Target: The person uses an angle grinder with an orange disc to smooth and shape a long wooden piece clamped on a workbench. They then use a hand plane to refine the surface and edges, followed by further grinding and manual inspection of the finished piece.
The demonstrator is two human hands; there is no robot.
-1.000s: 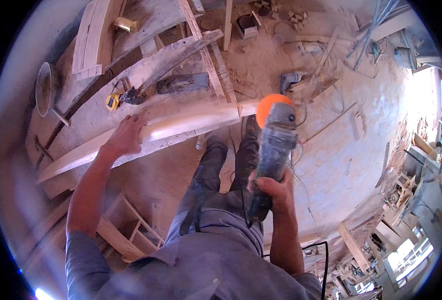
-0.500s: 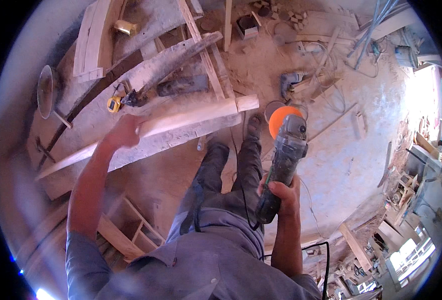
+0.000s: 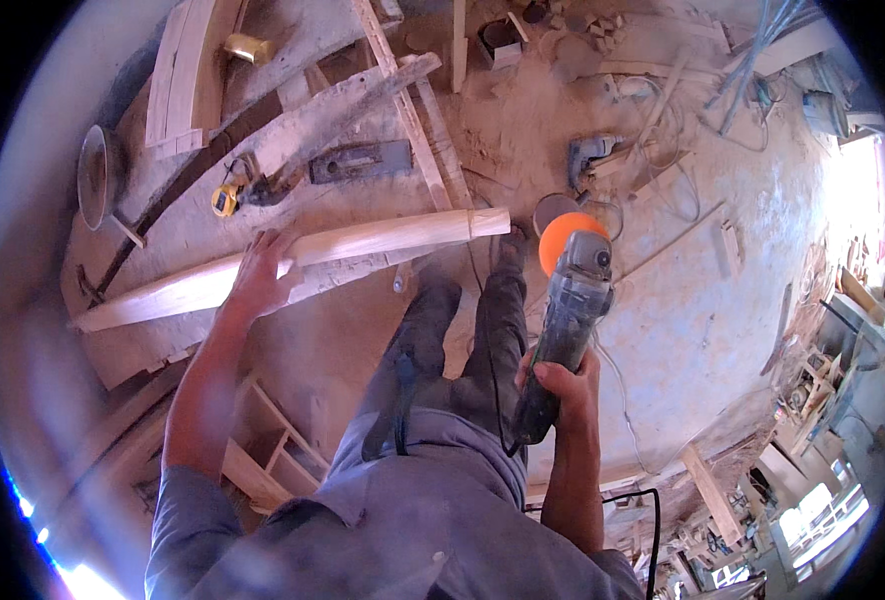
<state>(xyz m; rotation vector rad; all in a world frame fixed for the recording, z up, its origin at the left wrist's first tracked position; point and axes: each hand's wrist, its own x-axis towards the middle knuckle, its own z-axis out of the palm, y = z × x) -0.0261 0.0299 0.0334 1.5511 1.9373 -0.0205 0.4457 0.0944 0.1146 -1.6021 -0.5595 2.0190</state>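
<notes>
A long pale curved wooden piece point(image 3: 383, 240) lies across a dusty workbench point(image 3: 383, 120). My left hand point(image 3: 261, 272) rests flat on it near its middle, fingers spread. My right hand point(image 3: 561, 385) grips the grey body of an angle grinder point(image 3: 570, 315) with an orange sanding disc point(image 3: 563, 240). The grinder is held out past the right end of the wooden piece, above the floor and apart from the wood. Its black cord runs down past my legs.
A yellow tape measure point(image 3: 225, 200), a dark metal plate point(image 3: 361, 160) and other curved timbers point(image 3: 188, 70) lie on the bench. A round metal dish point(image 3: 93, 175) sits at its left. A second power tool point(image 3: 588, 155) and cables lie on the sawdust-covered floor.
The grinder has swung from near the wooden piece's right end further right and down. My left hand has slid slightly along the wood, still pressing on it.
</notes>
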